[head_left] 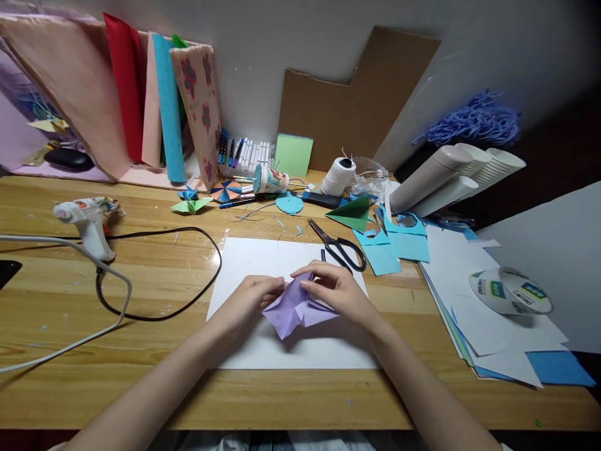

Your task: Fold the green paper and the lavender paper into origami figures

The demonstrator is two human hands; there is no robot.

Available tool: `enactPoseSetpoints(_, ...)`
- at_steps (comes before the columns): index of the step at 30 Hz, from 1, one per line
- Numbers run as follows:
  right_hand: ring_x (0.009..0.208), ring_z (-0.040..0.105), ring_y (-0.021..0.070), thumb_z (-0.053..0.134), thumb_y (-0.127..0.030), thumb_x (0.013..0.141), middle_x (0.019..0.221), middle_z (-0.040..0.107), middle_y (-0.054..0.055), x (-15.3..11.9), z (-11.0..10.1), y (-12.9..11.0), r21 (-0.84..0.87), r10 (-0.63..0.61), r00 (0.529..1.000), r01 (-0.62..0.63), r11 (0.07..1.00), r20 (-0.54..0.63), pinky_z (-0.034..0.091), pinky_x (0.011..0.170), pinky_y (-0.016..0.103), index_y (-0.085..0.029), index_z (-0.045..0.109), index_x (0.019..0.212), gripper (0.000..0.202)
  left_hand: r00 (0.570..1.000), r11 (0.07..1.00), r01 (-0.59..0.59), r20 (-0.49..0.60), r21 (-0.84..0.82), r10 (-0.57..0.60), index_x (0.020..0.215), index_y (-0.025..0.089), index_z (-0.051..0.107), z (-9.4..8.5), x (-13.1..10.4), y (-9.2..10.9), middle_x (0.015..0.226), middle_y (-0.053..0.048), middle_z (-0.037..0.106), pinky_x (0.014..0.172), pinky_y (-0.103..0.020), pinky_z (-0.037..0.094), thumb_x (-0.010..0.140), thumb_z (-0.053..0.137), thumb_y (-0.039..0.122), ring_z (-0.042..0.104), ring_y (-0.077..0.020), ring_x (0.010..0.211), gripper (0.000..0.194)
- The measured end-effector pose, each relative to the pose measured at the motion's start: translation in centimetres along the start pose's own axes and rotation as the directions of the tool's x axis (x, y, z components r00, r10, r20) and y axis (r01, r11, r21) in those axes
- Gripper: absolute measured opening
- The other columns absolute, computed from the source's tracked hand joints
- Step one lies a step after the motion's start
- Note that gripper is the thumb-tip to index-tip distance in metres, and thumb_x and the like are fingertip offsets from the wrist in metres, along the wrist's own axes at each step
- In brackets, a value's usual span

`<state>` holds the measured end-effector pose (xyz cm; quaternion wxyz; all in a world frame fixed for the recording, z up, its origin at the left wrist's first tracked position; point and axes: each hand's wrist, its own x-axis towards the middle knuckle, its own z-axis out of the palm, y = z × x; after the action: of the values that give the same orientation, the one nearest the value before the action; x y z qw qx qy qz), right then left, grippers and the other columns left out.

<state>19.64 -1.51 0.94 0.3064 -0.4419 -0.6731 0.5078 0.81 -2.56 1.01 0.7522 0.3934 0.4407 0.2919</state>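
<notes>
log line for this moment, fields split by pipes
left hand: at purple folded paper | right hand: pinching it | below: white sheet | scissors: by sheet's far right corner

Purple paper (288,310): top partly covered by the right hand (331,288); folds on its far side out of sight.
Left hand (258,293): some fingers hidden behind its thumb side.
White sheet (291,360): middle covered by hands and paper.
Scissors (330,240): handle end partly hidden by the right hand.
Forearms (171,363): cut off by the bottom edge.
White cable (129,291): runs out past the left edge.
Black object (8,272): cut by that same edge, identity unclear.
Tape roll (509,291): finer print too small to read.
Blue yarn (474,119): blurred.
</notes>
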Motion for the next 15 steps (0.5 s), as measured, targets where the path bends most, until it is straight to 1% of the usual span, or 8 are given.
enactPoseSetpoints(2,0.077,0.056,0.0150,0.057,-0.030,0.083,0.087,0.061,0.006,0.0,0.1,0.0,0.029,-0.020,0.999,0.019,0.999,0.040,0.043,0.063,0.025,-0.018,0.068,0.096,0.021,0.998,0.999,0.032,0.055,0.015,-0.033,0.066,0.010,0.064,-0.2,0.0,-0.2,0.055,0.000,0.050,0.052,-0.022,0.028,0.076,0.056,0.043,0.038,-0.0093,0.051,0.036)
enactPoseSetpoints(4,0.073,0.054,0.0141,0.057,-0.032,0.083,0.083,0.058,0.005,0.0,0.2,0.1,0.048,-0.011,0.999,0.009,0.999,0.047,0.042,0.060,0.024,-0.018,0.068,0.097,0.023,0.995,0.998,0.032,0.095,0.045,-0.037,0.066,0.009,0.064,-0.4,0.0,-0.4,0.053,0.002,0.043,0.050,-0.022,0.022,0.076,0.057,0.047,0.031,-0.0077,0.049,0.040)
enactPoseSetpoints(7,0.065,0.050,0.0118,0.060,-0.035,0.080,0.078,0.054,0.004,0.0,0.3,0.3,0.090,0.022,0.999,-0.025,0.996,0.036,0.039,0.054,0.022,-0.019,0.069,0.098,0.025,0.989,0.999,0.023,0.146,0.046,-0.029,0.066,0.009,0.064,-0.6,0.0,-0.5,0.052,0.004,0.039,0.049,-0.022,0.018,0.074,0.060,0.049,0.027,-0.0067,0.049,0.041)
enactPoseSetpoints(9,0.063,0.049,0.0112,0.063,-0.035,0.078,0.076,0.052,0.002,0.0,0.4,0.3,0.135,0.043,0.999,-0.046,0.990,0.027,0.038,0.052,0.022,-0.019,0.069,0.096,0.026,0.987,0.999,0.035,0.156,0.018,-0.038,0.069,0.009,0.066,-0.5,-0.1,-0.4,0.053,0.002,0.044,0.048,-0.021,0.020,0.071,0.064,0.047,0.031,-0.0065,0.049,0.038)
enactPoseSetpoints(11,0.062,0.048,0.0109,0.067,-0.033,0.074,0.076,0.052,0.002,-0.1,0.6,0.4,0.186,0.072,0.997,-0.073,0.980,0.011,0.038,0.052,0.022,-0.019,0.070,0.095,0.026,0.988,0.998,0.055,0.144,-0.020,-0.051,0.074,0.009,0.069,-0.4,-0.1,-0.4,0.059,-0.001,0.054,0.050,-0.021,0.025,0.068,0.068,0.044,0.039,-0.0074,0.052,0.035)
enactPoseSetpoints(13,0.062,0.048,0.0106,0.070,-0.031,0.070,0.074,0.054,0.001,0.0,0.9,0.5,0.239,0.108,0.994,-0.104,0.966,-0.007,0.038,0.052,0.022,-0.018,0.070,0.094,0.027,0.992,0.997,0.065,0.115,-0.036,-0.061,0.075,0.009,0.071,-0.3,-0.1,-0.5,0.064,-0.004,0.061,0.052,-0.021,0.030,0.064,0.072,0.040,0.045,-0.0090,0.055,0.033)
enactPoseSetpoints(15,0.061,0.049,0.0104,0.073,-0.031,0.067,0.072,0.055,0.000,0.0,1.2,0.7,0.288,0.144,0.989,-0.130,0.949,-0.029,0.038,0.052,0.022,-0.018,0.070,0.094,0.029,0.996,0.998,0.056,0.067,-0.015,-0.054,0.072,0.010,0.071,-0.2,0.0,-0.6,0.064,-0.005,0.063,0.054,-0.022,0.033,0.061,0.075,0.037,0.048,-0.0098,0.056,0.030)
